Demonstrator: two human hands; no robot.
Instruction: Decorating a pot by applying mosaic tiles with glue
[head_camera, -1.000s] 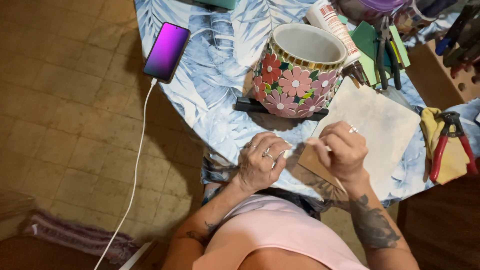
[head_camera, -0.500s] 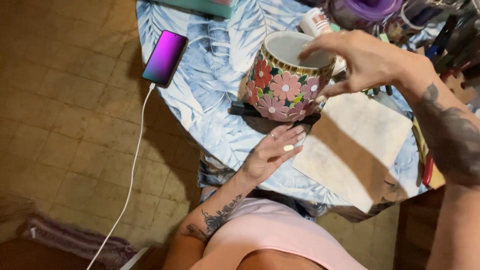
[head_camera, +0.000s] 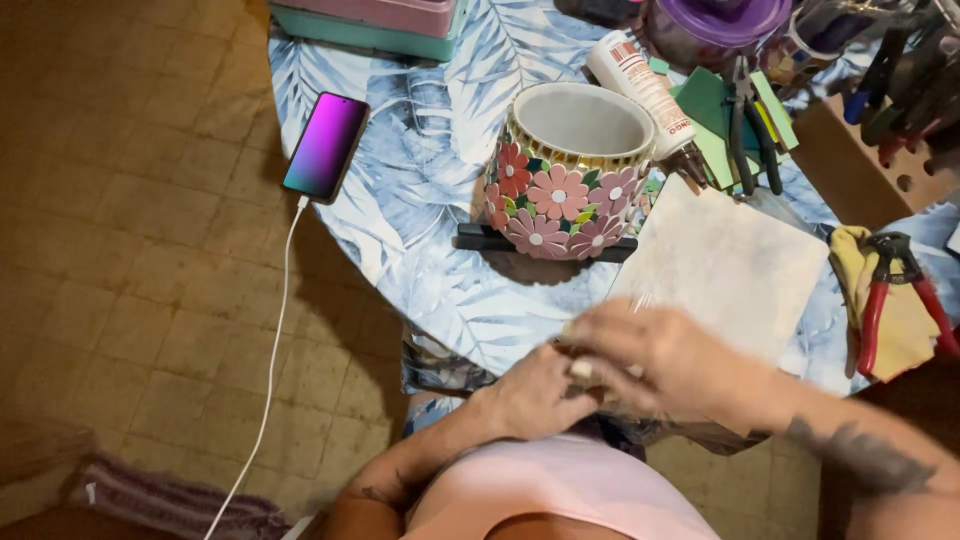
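Observation:
My left hand (head_camera: 530, 400) rests curled at the near edge of the round table (head_camera: 430, 200), with a small pale piece (head_camera: 580, 368) at its fingertips. My right hand (head_camera: 670, 360), blurred by motion, lies just over and to the right of it, fingers meeting the left hand's. I cannot tell whether the right hand grips anything. Both hands are at the near corner of a pale square board (head_camera: 725, 265). Beyond them stands a round pot (head_camera: 560, 190) covered in pink and red mosaic flowers, on a black base (head_camera: 480, 240).
A lit phone (head_camera: 325, 145) with a white cable (head_camera: 270, 370) lies at the table's left edge. A white glue tube (head_camera: 640, 85), black pliers (head_camera: 750, 120) on green sheets, red pliers (head_camera: 885, 290) on a yellow cloth (head_camera: 905, 330), and a pink-and-teal box (head_camera: 370, 25) surround the pot.
My right hand, which had reached up to the pot's rim half a second ago, has come back down and now meets my left hand at the table's edge.

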